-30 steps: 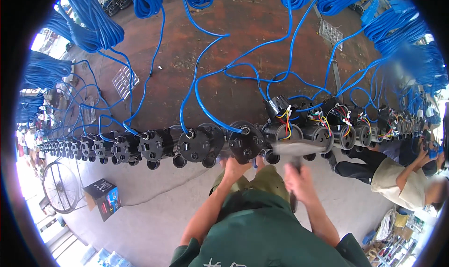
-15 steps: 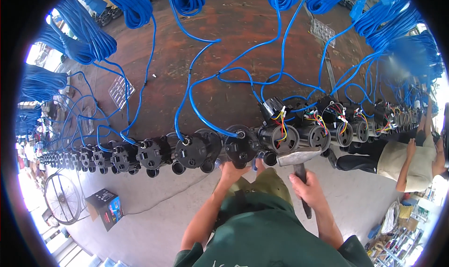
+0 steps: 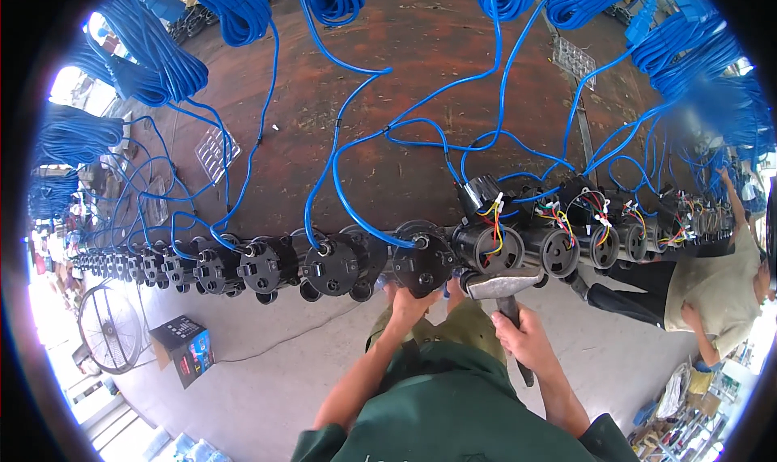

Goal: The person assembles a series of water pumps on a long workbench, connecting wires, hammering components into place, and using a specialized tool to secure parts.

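Hammer [image 3: 506, 285] sits gripped by its handle in our right hand [image 3: 524, 336]; our left hand [image 3: 411, 308], finger closure unclear, likely steadies the black end cover [image 3: 422, 261].

Dark red-brown table [image 3: 429, 25], surface worn, is filling much of the upper half. Pale grey floor [image 3: 275, 397] is stretching below. At left, a round wire fan [image 3: 108, 328] is standing near a carton [image 3: 190, 357]; a thin cord [image 3: 257, 354] is trailing over the floor. Cluttered rack [image 3: 686, 423] is standing lower right. White glare [image 3: 58, 332] is washing out the left edge.
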The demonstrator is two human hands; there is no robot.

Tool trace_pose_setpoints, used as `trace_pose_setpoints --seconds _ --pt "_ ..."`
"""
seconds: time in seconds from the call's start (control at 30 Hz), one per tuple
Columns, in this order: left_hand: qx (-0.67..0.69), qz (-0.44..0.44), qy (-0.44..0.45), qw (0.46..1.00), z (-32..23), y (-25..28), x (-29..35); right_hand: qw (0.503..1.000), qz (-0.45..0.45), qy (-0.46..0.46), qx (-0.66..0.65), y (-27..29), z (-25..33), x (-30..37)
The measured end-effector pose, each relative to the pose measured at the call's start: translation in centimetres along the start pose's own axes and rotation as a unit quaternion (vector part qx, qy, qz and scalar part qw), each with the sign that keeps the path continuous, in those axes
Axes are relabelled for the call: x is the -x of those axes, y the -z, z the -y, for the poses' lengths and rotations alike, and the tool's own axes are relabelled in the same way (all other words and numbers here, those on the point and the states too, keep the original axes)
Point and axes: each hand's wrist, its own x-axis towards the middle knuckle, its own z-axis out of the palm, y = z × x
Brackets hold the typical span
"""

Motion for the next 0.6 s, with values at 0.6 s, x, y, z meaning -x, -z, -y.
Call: trace_pose_setpoints --seconds 0.6 --pt "-0.297 -0.008 -0.024 0.954 1.7 9.0 3.9 0.989 -0.055 0.111 0.078 0.3 1.1 2.1"
